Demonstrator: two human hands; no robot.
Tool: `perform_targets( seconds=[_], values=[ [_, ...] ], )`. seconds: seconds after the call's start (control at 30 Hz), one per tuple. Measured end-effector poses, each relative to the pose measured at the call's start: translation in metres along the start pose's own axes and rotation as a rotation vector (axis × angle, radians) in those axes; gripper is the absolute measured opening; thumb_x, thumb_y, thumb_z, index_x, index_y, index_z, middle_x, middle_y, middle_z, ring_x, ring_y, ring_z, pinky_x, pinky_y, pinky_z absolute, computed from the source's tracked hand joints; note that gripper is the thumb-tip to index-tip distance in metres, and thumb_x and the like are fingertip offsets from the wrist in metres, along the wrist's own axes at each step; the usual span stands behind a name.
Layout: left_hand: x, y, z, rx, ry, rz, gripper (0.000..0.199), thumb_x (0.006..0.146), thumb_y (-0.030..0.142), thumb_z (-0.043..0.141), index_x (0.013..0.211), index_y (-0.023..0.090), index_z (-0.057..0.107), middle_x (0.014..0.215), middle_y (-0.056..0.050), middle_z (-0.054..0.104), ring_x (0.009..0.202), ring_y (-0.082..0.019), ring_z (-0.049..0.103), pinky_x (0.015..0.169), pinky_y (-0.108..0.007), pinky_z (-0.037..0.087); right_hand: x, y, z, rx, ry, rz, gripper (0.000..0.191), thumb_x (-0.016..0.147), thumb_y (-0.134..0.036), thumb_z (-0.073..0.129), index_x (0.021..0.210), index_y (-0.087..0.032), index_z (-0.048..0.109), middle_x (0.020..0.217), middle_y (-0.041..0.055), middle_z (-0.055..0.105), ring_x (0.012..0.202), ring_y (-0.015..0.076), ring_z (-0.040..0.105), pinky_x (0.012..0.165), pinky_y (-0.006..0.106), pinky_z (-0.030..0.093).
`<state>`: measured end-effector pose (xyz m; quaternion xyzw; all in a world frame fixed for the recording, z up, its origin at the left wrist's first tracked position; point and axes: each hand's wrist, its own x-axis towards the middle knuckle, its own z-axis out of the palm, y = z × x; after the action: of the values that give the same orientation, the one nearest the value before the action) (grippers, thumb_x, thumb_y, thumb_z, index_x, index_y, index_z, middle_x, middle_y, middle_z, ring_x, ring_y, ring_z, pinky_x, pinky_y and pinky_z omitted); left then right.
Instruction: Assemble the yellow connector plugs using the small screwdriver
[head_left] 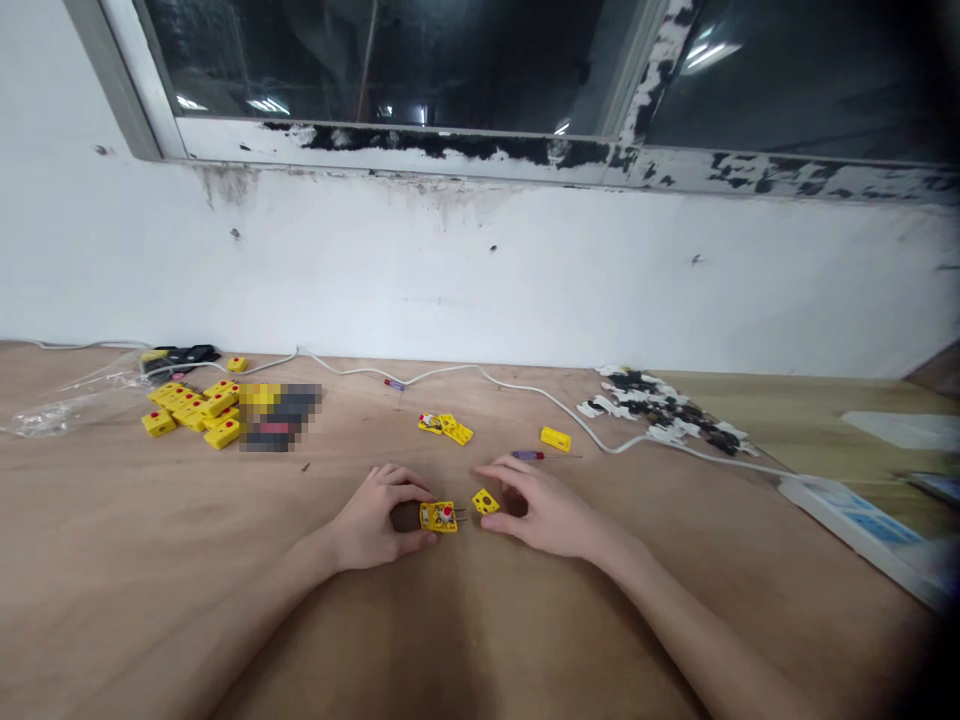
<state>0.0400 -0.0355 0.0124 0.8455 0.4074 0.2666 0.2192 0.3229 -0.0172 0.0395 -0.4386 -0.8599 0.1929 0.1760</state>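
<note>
Head view. The left hand is narrowly curled, thumb and fingers at the left end of a yellow two-pin plug, which has a red-marked centre and rests on the table; it appears to hold the plug, though the grip is partly hidden. Its metal pins point toward the right hand, which is half open with fingers arched. A yellow plug cover lies between the hands, just beside the right fingers; contact cannot be confirmed from this angle.

Ahead of the hands lie two yellow plug parts. Ahead of the right hand are a yellow plug block and a purple-handled screwdriver. Farther ahead of the left hand is a heap of yellow plugs. A white cable runs beyond the right hand to a power strip.
</note>
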Motion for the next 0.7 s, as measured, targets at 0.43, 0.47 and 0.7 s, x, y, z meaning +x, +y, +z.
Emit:
perform_targets(
  seconds=[0.43,0.47,0.7],
  values=[
    [-0.001,-0.001,0.001,0.026,-0.012,-0.014,0.036,0.076,0.041,0.078,0.109,0.028,0.072,0.114,-0.004,0.067,0.107,-0.023,0.058,0.096,-0.038,0.042,0.009,-0.037,0.041,0.296,0.183,-0.124,0.027,0.088,-0.032,0.070,0.114,-0.024,0.071,0.106,0.0054,0.067,0.090,0.0184,0.064,0.081,0.032,0.052],
    [0.000,-0.001,0.001,0.027,-0.011,-0.012,0.036,0.077,0.042,0.078,0.109,0.028,0.072,0.114,-0.004,0.067,0.107,-0.023,0.058,0.096,-0.038,0.042,0.010,-0.040,0.043,0.291,0.169,-0.142,0.025,0.088,-0.030,0.070,0.113,-0.024,0.072,0.105,0.0051,0.067,0.090,0.0182,0.063,0.082,0.032,0.052],
    [0.002,0.000,0.000,0.028,-0.018,-0.023,0.033,0.079,0.047,0.075,0.106,0.029,0.074,0.112,-0.004,0.068,0.105,-0.023,0.058,0.096,-0.039,0.041,0.016,-0.041,0.043,0.152,0.120,-0.111,0.021,0.083,-0.028,0.075,0.104,-0.024,0.076,0.091,0.0046,0.063,0.094,0.0218,0.058,0.084,0.035,0.049]
  ],
)
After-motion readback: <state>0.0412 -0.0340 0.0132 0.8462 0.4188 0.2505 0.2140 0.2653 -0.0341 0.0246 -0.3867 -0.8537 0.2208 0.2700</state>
